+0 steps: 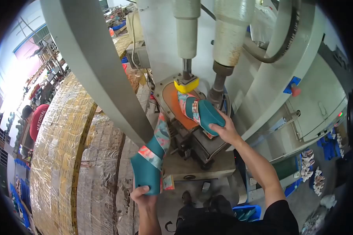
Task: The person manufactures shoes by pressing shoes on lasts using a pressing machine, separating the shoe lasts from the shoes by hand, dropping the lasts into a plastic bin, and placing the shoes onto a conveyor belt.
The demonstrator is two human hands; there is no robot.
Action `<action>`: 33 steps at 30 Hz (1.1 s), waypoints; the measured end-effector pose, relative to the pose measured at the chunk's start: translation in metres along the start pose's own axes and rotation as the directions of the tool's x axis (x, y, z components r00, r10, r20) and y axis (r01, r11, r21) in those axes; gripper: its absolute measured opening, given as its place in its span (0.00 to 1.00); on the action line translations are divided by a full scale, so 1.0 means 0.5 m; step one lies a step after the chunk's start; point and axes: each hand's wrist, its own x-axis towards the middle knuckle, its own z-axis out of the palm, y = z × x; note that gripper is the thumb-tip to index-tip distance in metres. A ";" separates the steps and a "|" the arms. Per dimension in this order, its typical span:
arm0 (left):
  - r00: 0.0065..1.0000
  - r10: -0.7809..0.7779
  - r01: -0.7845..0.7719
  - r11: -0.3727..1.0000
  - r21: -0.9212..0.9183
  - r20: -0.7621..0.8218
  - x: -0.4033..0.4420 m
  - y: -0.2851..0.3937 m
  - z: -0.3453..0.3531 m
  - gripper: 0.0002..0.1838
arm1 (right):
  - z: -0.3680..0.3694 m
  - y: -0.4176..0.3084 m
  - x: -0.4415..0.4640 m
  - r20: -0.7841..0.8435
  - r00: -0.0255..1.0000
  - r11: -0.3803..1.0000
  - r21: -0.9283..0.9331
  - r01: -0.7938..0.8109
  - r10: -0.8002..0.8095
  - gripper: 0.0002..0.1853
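Note:
My left hand [145, 199] grips the heel end of a teal shoe last [148, 172] wearing a sandal with colourful patterned straps. This last points upward and stands apart from the machine. My right hand [226, 132] is closed around the heel end of a second teal shoe last [210, 113] with similar straps. Its toe lies over the orange pad [175, 102] of a press, right by the yellow block [186, 84] on the press rod. Whether the toe touches the block, I cannot tell.
Two thick press cylinders [186, 35] hang above the pad, framed by slanted grey posts [94, 70]. Plastic-wrapped cartons [59, 152] are stacked at left, with a person in a red shirt [38, 119] beyond them. A blue bin [248, 211] stands by my legs.

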 end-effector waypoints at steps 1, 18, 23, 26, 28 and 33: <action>0.999 0.021 -0.020 0.999 0.029 -0.034 -0.005 0.002 0.000 0.43 | 0.001 -0.004 -0.010 0.008 1.000 0.999 0.043 0.019 -0.020 0.37; 0.831 0.360 -0.544 0.687 0.482 0.424 -0.063 -0.123 0.151 0.49 | 0.148 -0.301 -0.340 -0.001 0.990 0.990 0.024 0.138 -0.138 0.52; 0.907 -0.405 0.387 0.910 0.149 0.117 -0.001 -0.116 0.087 0.32 | 0.138 -0.216 -0.478 0.266 0.941 0.946 0.191 -0.262 0.207 0.50; 0.926 -0.371 0.356 0.919 0.170 0.072 -0.054 -0.172 0.056 0.28 | 0.129 -0.185 -0.548 0.143 0.964 0.935 0.247 -0.254 0.224 0.43; 0.923 -0.385 0.380 0.917 0.126 0.018 -0.096 -0.209 0.058 0.26 | 0.108 -0.197 -0.593 0.074 0.952 0.939 0.157 -0.305 0.297 0.40; 0.859 -0.512 0.490 0.831 0.263 0.017 -0.210 -0.295 0.127 0.24 | 0.057 -0.190 -0.772 -0.203 0.918 0.939 0.039 -0.341 0.341 0.34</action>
